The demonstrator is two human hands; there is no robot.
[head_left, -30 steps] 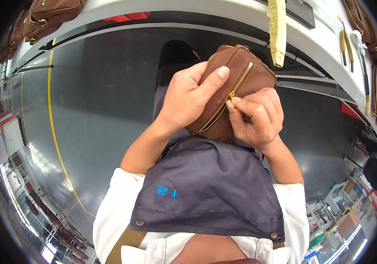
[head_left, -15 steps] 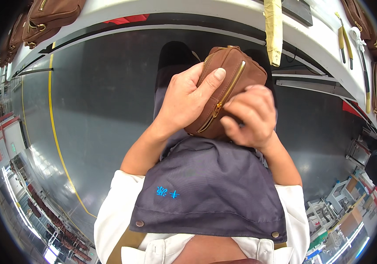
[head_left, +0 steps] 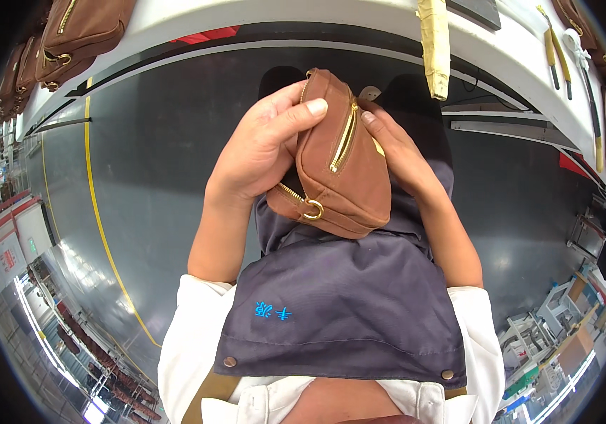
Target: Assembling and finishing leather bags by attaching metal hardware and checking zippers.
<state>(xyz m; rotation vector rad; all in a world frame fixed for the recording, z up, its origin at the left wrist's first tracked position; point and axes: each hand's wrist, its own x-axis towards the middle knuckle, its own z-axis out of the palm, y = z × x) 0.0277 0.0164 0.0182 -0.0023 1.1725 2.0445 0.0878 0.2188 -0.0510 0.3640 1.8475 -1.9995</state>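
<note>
A brown zippered bag (head_left: 362, 185) is held above my lap, its gold front zipper partly open and a gold ring on its lower corner. My left hand (head_left: 269, 136) grips the bag's left side, thumb on top and the other fingers behind it. A second zipper runs along that left edge, where the bag gapes. On the far right side, my right hand (head_left: 395, 147) holds the bag near the upper end of the front zipper, thumb at the zipper pull and its other fingers mostly hidden. The dark apron (head_left: 338, 304) covers my front.
Ahead curves a white table edge (head_left: 246, 13). More brown bags (head_left: 84, 39) stand at its left, others at its right. A yellow-wrapped bar (head_left: 434, 49) juts over the edge. Yellow-handled tools (head_left: 556, 53) lie on the right. A yellow line (head_left: 98, 205) marks the floor.
The bag has been turned, bringing its ringed end toward me. My right hand has moved from the zipper pull's lower end to the bag's far right side. The front zipper now gapes.
</note>
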